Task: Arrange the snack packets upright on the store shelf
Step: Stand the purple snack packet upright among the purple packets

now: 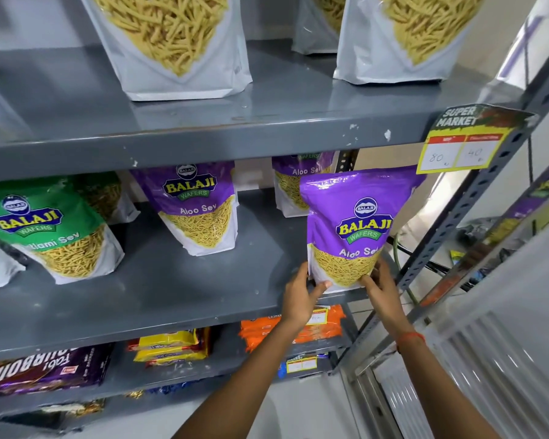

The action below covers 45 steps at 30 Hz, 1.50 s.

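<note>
Both hands, the left hand and right hand, pinch the bottom corners of the purple Aloo Sev packet, which stands long axis upright at the middle shelf's front right corner, rising above the grip.

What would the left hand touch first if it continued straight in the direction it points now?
The left hand already touches the lower left corner of the held purple Aloo Sev packet. Beyond that, probably the purple packet behind, though depth is unclear.
</note>
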Each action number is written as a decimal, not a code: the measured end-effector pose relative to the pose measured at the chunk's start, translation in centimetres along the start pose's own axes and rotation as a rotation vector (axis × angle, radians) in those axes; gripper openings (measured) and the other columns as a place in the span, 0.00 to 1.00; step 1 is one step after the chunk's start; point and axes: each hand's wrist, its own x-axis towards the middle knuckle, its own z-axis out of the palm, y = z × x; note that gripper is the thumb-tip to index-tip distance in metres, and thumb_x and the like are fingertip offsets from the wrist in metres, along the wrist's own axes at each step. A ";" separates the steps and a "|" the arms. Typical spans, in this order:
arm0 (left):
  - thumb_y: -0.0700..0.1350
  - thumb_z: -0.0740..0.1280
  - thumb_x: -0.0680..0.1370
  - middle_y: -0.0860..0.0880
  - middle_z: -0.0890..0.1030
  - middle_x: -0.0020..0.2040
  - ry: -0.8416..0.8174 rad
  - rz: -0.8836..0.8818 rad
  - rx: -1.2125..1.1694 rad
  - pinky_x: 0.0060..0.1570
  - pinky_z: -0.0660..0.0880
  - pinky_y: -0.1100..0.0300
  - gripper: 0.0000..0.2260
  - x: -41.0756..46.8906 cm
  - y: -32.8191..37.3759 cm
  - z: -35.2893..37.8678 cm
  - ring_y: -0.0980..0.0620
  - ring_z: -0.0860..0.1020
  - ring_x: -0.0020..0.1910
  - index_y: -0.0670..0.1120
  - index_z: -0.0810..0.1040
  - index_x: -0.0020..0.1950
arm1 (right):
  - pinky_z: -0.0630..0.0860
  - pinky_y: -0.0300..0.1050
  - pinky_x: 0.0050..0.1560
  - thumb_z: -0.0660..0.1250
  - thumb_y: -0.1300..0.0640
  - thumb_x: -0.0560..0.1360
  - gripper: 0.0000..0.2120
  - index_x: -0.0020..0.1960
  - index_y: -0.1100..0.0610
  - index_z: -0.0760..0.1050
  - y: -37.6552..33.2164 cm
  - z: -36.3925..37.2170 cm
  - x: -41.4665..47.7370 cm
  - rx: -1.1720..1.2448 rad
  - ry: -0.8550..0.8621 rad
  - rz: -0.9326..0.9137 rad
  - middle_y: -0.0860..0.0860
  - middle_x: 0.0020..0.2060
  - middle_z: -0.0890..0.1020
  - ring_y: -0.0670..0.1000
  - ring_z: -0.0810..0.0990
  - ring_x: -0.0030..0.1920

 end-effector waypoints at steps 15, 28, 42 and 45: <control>0.68 0.49 0.73 0.44 0.52 0.78 0.629 0.220 0.162 0.73 0.47 0.66 0.40 0.5 1.6 -12.5 0.49 0.54 0.76 0.44 0.46 0.76 | 0.70 0.47 0.61 0.56 0.59 0.75 0.17 0.63 0.59 0.66 -6.2 18.1 -1.4 -0.107 0.291 -0.480 0.57 0.55 0.72 0.52 0.72 0.55; 0.50 0.80 0.61 0.48 0.80 0.62 0.123 0.003 -0.107 0.65 0.73 0.47 0.36 7.2 -6.3 -26.8 0.52 0.78 0.61 0.50 0.70 0.65 | 0.70 0.51 0.65 0.65 0.63 0.63 0.33 0.67 0.62 0.60 -6.0 26.4 9.4 -0.032 -0.318 0.075 0.54 0.58 0.72 0.52 0.72 0.59; 0.43 0.77 0.66 0.52 0.83 0.50 0.055 -0.088 0.084 0.47 0.77 0.66 0.25 -3.9 -7.1 -23.4 0.63 0.80 0.46 0.48 0.72 0.59 | 0.73 0.24 0.49 0.64 0.71 0.71 0.22 0.63 0.63 0.66 -2.5 19.4 -1.2 -0.047 -0.294 0.049 0.55 0.53 0.77 0.30 0.78 0.46; 0.42 0.76 0.66 0.54 0.82 0.48 0.067 -0.094 0.083 0.42 0.74 0.76 0.24 -4.7 -6.9 -22.7 0.73 0.78 0.42 0.46 0.72 0.60 | 0.73 0.22 0.50 0.65 0.67 0.70 0.23 0.64 0.63 0.66 -3.1 18.9 -2.0 -0.044 -0.310 0.043 0.54 0.54 0.78 0.29 0.78 0.47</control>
